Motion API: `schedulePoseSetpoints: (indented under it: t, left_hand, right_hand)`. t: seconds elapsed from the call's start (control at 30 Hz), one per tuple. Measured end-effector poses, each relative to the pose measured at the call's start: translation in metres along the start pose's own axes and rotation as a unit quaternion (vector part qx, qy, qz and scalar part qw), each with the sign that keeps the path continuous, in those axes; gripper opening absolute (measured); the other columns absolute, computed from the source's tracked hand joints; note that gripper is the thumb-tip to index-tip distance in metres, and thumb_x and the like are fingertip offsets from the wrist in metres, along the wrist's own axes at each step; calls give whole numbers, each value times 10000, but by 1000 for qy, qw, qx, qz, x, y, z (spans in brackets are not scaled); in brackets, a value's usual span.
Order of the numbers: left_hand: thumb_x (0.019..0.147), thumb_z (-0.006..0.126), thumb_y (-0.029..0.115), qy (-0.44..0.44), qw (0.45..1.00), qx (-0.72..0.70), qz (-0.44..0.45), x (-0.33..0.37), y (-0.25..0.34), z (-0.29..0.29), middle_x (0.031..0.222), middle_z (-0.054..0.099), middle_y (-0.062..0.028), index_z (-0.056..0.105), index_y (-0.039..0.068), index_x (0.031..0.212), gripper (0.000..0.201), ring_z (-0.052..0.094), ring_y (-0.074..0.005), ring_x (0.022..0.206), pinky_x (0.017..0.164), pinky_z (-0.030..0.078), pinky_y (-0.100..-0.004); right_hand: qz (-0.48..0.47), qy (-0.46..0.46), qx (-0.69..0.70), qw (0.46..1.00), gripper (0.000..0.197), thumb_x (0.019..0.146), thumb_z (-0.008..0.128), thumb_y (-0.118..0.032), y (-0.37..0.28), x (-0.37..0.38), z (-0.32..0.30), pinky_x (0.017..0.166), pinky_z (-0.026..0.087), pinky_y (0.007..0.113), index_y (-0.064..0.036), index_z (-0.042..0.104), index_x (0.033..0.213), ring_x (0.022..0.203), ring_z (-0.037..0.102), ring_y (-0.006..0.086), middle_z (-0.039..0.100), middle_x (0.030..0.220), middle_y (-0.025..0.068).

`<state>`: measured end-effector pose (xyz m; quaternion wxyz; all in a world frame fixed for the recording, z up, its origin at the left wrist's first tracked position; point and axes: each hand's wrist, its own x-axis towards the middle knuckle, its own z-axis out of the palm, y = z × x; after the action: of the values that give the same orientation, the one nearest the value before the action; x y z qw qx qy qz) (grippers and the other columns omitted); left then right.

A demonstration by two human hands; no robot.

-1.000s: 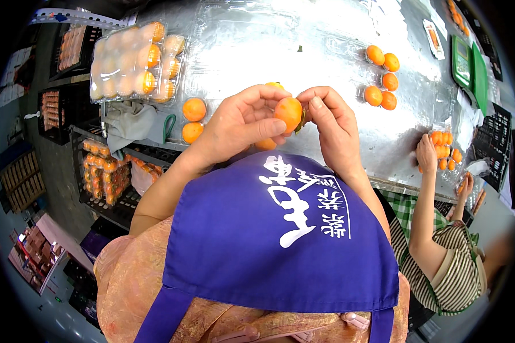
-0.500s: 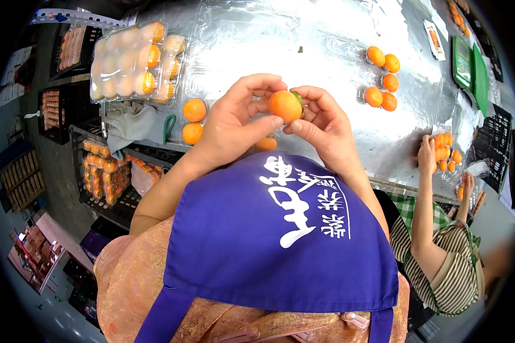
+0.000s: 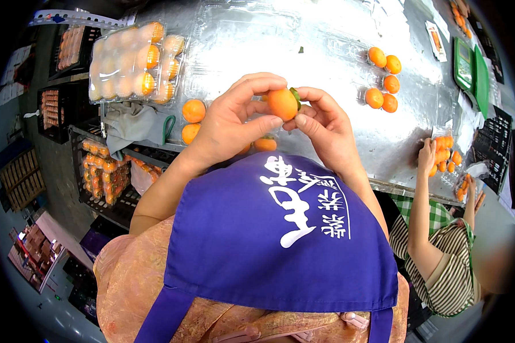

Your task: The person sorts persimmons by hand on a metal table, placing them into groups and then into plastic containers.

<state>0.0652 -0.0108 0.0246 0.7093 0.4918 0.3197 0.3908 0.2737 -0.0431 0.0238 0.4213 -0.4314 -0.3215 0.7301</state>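
Above the near edge of the metal table, a persimmon (image 3: 282,104) is pinched between the thumb and fingertips of my left hand (image 3: 232,120). Its green calyx (image 3: 295,96) faces right. My right hand (image 3: 328,127) is closed at that side, with curled fingertips and thumb against the fruit and calyx. Partly hidden below my hands is another persimmon (image 3: 265,143). Two more, one of them a persimmon (image 3: 194,111) near the table edge, lie left of my left wrist.
Clear trays of fruit (image 3: 126,63) stand stacked at the left, by a grey cloth (image 3: 129,123). Several persimmons (image 3: 374,98) sit in clear plastic at the right. A green scale (image 3: 463,66) is farther right. A co-worker's hand (image 3: 426,154) handles a fruit tray (image 3: 442,151).
The persimmon has turned between my hands, its calyx now showing more at the right. At the right, the co-worker's lower hand and arm have shifted slightly.
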Motion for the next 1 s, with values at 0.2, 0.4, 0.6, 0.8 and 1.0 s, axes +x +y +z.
schedulePoseSetpoints:
  t: [0.2,0.4,0.6,0.8,1.0]
  left_hand:
    - [890,681,-1,-1,999,41,-33,-1,-7,-2,1284,539,-97,523,46,1357,496,624,-184,1107,900,567,-317]
    - [958,627,73,-1,985,-94,-142,2,-3,-10,1116,620,-88,478,43,1401,469,656,-160,968,754,569,-292]
    - [1008,586,163,-2,968,-203,-149,1,-1,-11,1127,619,-110,462,48,1409,435,669,-189,898,710,566,-293]
    - [1024,566,189,-10,965,-223,-139,-1,-6,-14,1237,582,-149,444,56,1364,385,673,-205,942,740,582,-287]
    - [1034,540,184,18,982,-151,-114,1,-9,-3,1271,570,-157,415,62,1326,340,638,-216,1088,846,591,-342]
  right_hand:
    - [55,21,21,998,241,1021,548,-110,2,8,-3,773,556,294,-2,600,1230,912,666,161,677,1033,98]
    - [60,29,37,997,241,1023,544,-124,0,7,-2,751,531,277,-8,607,1225,850,643,141,677,1005,87]
    - [56,41,3,998,236,1015,555,-121,3,9,-5,774,517,281,-15,616,1217,853,618,124,680,999,69]
    - [8,44,-33,998,221,992,586,-58,1,6,-1,769,518,264,-4,610,1205,857,617,115,672,1030,68]
    - [-212,49,-278,936,382,821,744,26,-1,3,9,749,512,266,-18,605,1174,847,589,128,603,1084,72]
